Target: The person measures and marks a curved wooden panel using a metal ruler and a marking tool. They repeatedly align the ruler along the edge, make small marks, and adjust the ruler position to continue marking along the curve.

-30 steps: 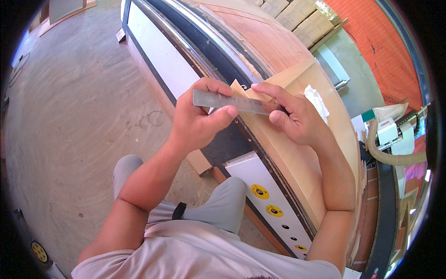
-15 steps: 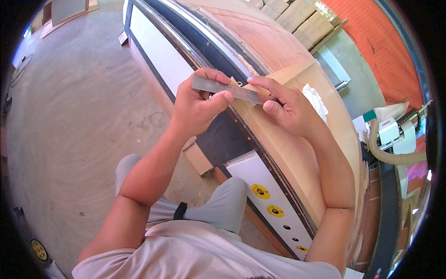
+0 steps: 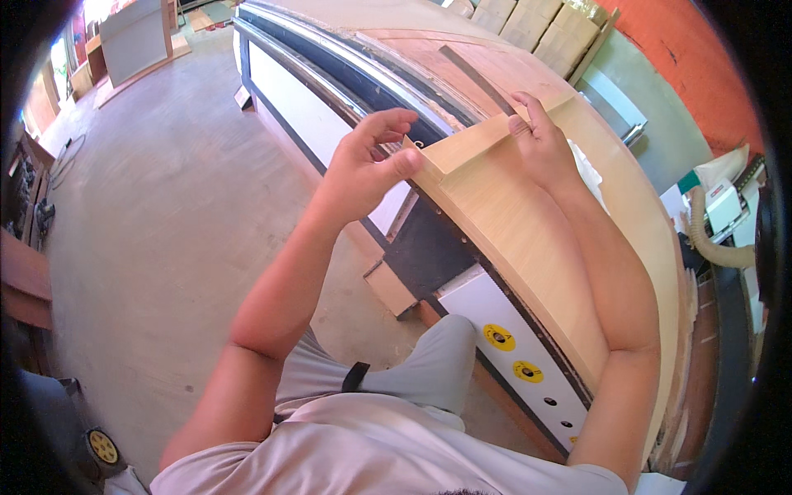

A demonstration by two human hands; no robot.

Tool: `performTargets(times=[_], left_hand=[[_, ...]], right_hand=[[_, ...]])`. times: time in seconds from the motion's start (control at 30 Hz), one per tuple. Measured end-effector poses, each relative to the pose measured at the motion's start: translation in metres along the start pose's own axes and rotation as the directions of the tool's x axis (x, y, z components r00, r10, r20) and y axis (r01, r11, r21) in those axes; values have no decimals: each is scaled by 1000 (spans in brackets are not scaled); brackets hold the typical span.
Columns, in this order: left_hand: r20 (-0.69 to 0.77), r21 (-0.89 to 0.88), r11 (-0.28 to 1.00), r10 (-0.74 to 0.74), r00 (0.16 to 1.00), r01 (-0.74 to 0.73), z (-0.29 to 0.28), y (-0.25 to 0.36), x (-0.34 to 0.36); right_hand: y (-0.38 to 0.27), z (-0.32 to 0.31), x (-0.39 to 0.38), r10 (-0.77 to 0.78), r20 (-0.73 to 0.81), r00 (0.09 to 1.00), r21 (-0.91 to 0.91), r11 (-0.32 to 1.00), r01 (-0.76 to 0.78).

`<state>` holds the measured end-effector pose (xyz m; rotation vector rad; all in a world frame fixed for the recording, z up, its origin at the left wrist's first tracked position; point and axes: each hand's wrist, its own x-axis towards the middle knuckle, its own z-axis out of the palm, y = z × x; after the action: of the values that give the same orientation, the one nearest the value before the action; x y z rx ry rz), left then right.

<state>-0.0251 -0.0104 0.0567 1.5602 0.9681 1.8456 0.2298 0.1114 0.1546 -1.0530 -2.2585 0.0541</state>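
Note:
My right hand point(image 3: 540, 148) grips one end of a thin metal ruler point(image 3: 474, 78) between thumb and fingers. The ruler points away toward the far left, above the machine top. My left hand point(image 3: 371, 165) is empty, its thumb and curled fingers apart. The left thumb is close to the corner of a light wood-grain board point(image 3: 520, 239); whether it touches cannot be made out. A strip of the same wood-grain material point(image 3: 470, 148) crosses the board between my hands. A small ring-shaped bit point(image 3: 418, 144) shows beside the corner.
The board lies on a long machine whose white side panel point(image 3: 516, 342) carries yellow-ringed knobs. White crumpled paper or cloth point(image 3: 587, 173) is beside my right forearm. Cardboard boxes point(image 3: 528, 33) are stacked at the back, and a ribbed hose point(image 3: 718, 247) hangs at the right.
My left hand has let go of the ruler. My right hand has carried it away to the far right and turned it, uncovering the wood-grain strip. The view has shifted slightly.

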Motion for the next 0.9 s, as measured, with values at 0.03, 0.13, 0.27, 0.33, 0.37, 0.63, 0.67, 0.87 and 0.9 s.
performTargets(times=[0.03, 0.13, 0.27, 0.33, 0.37, 0.63, 0.67, 0.87, 0.9], left_hand=[[40, 98, 995, 17, 999, -21, 2, 5, 1], [80, 231, 971, -73, 994, 53, 8, 18, 6], [85, 134, 964, -243, 966, 231, 8, 25, 24], [69, 132, 957, -268, 961, 258, 4, 25, 33], [48, 132, 956, -270, 962, 262, 2, 26, 37], [139, 218, 950, -257, 956, 224, -5, 38, 40], [230, 256, 950, -242, 943, 182, -6, 39, 38], [221, 332, 906, -346, 912, 263, -10, 29, 49], [190, 308, 905, -360, 913, 293, -10, 27, 50]], right_hand=[[1, 1, -4, 89, 20, 996, -56, 995, -87], [-1, 2, -12, 193, 11, 981, -111, 975, -191], [-7, 7, -16, 129, -58, 990, -122, 983, -135], [-6, 9, -16, 123, -77, 989, -110, 985, -131], [-5, 10, -16, 124, -83, 989, -101, 986, -132], [-2, 13, -18, 109, -130, 985, -144, 981, -128], [-3, 13, -18, 113, -133, 985, -149, 980, -133], [-9, 8, -20, 153, -85, 985, -151, 975, -165], [-9, 7, -20, 171, -72, 983, -143, 973, -180]])
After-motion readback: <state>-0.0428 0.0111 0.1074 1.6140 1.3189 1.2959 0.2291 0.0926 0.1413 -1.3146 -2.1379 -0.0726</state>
